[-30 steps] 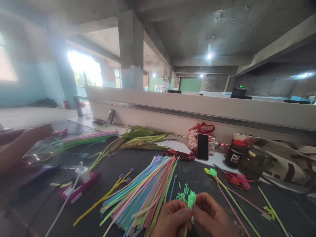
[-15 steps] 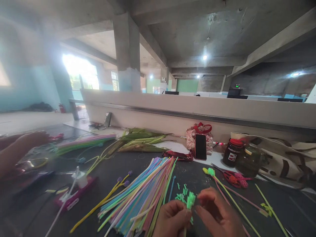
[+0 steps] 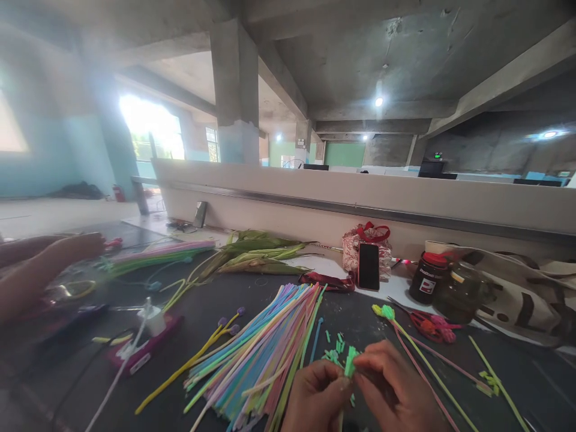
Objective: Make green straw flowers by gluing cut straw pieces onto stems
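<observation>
My left hand [image 3: 317,396] is closed, its thumb and finger pinching a small upright bundle of short green pipe cleaner pieces [image 3: 350,361]. From the right, my right hand [image 3: 393,384] reaches the same bundle, with bent fingers and thumb closing on its side. Loose green cut pieces [image 3: 333,354] lie on the dark table just behind my left hand. A wide fan of long pastel pipe cleaners [image 3: 261,354] spreads to the left of it. To the right of my right hand lie long pipe cleaner stems with a yellow-green knotted head [image 3: 384,311].
A purple power strip [image 3: 144,348] with a white plug and cable is at left. Another person's arm [image 3: 58,258] reaches in there. Behind are corn husks [image 3: 261,252], a phone [image 3: 368,267], a red-lidded jar [image 3: 427,279], a glass jar [image 3: 459,291] and scissors [image 3: 423,321].
My right hand's fingers have moved left onto the green bundle, where before they were held apart from it. The other person's arm has shifted right. The view has turned slightly.
</observation>
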A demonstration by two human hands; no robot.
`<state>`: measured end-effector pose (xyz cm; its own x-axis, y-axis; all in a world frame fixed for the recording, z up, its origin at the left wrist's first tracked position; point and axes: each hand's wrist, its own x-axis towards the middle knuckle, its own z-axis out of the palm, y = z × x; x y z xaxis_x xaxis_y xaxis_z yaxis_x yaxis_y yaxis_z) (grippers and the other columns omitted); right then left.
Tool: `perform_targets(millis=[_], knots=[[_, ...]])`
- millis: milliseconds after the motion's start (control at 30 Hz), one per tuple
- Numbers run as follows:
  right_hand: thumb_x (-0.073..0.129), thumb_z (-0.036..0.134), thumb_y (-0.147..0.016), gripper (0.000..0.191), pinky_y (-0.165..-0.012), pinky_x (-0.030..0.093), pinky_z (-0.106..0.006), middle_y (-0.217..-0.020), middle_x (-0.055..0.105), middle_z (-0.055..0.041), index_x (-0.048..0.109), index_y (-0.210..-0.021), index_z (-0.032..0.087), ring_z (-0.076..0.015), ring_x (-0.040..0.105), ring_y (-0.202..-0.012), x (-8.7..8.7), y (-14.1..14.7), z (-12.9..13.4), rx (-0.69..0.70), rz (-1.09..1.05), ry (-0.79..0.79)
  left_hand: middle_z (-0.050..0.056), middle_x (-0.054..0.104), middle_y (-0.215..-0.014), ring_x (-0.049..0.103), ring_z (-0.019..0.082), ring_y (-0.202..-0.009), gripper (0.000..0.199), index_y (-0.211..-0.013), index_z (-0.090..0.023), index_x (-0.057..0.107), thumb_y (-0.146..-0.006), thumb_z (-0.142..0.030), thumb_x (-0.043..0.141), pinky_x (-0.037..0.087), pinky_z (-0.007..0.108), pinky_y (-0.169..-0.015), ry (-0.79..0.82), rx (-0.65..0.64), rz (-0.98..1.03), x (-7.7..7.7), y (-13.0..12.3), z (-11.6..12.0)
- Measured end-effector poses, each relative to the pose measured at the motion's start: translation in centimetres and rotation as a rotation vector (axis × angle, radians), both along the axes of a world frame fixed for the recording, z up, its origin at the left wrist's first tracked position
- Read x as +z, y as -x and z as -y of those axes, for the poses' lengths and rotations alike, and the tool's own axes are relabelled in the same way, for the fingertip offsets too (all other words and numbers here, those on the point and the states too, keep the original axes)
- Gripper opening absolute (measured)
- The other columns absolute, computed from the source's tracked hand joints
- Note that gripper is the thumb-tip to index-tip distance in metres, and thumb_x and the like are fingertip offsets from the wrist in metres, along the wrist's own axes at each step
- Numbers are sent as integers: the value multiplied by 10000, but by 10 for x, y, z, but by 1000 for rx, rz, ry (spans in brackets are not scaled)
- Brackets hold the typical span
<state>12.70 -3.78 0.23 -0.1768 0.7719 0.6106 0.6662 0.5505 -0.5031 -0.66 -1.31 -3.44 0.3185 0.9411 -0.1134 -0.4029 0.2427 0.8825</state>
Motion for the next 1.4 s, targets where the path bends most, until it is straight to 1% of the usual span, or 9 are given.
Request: perform_targets(millis=[133, 267, 400, 567, 800, 933, 1067, 1200, 1400], knots=[[471, 223, -791, 90, -513, 410, -196, -706, 493, 12, 526, -720, 220, -96, 518, -544, 1, 3, 1, -9, -68, 54, -81, 368, -354, 281, 39, -343, 401, -540, -163, 508, -432, -485, 721, 165, 200, -391, 15, -3, -11, 0, 1, 0], [440, 239, -806, 123, -542, 390, -204, -690, 487, 19, 498, -699, 219, -105, 500, -593, -1, 2, 2, 20, -127, 132, -72, 397, -370, 263, 33, -327, 399, -549, -163, 502, -456, -491, 709, 147, 200, -368, 17, -9, -61, 5, 2, 2], [435, 248, -807, 137, -553, 386, -213, -679, 481, 22, 496, -689, 217, -114, 486, -603, 0, 2, 3, 14, -161, 177, -64, 424, -372, 280, 35, -338, 400, -542, -159, 506, -431, -474, 727, 153, 200, -385, 33, -1, -8, 3, 0, 2], [411, 228, -820, 121, -567, 397, -224, -706, 489, 11, 480, -722, 219, -123, 503, -630, 4, 0, 2, 29, -34, 234, -42, 471, -387, 330, 43, -372, 364, -511, -141, 528, -410, -410, 751, 168, 199, -424, 42, 30, 70, -1, -2, 1], [403, 235, -820, 120, -549, 399, -230, -699, 484, 18, 467, -719, 220, -118, 509, -602, 5, -2, 1, -11, 43, 236, -45, 467, -408, 333, 54, -395, 236, -501, -143, 541, -464, -296, 717, 194, 205, -438, 30, 76, 39, 3, -3, 3], [397, 244, -827, 129, -543, 413, -230, -711, 514, 8, 483, -735, 214, -120, 541, -599, 8, -3, 2, -16, 154, 210, -55, 434, -408, 329, 60, -420, 195, -479, -148, 531, -473, -275, 679, 222, 206, -458, -3, 99, 31, 2, -4, 3], [392, 245, -826, 139, -542, 426, -229, -726, 536, 1, 488, -730, 218, -125, 564, -603, 15, -5, 2, -44, 269, 235, -57, 425, -417, 319, 62, -428, 131, -472, -152, 523, -499, -229, 626, 216, 209, -461, -42, 111, -36, -2, -5, 1], [391, 243, -823, 143, -543, 432, -230, -755, 555, -6, 506, -741, 224, -136, 586, -621, 17, -5, 2, -65, 351, 254, -53, 422, -417, 341, 76, -446, 148, -459, -158, 513, -514, -245, 619, 230, 217, -471, -100, 101, -126, -7, -5, -1], [420, 253, -808, 143, -474, 388, -219, -699, 553, 14, 507, -696, 232, -120, 572, -541, 10, -6, 1, -139, 342, 153, -44, 453, -441, 376, 92, -479, 114, -467, -157, 539, -536, -221, 603, 250, 218, -489, -156, 97, -269, -9, -3, -2]])
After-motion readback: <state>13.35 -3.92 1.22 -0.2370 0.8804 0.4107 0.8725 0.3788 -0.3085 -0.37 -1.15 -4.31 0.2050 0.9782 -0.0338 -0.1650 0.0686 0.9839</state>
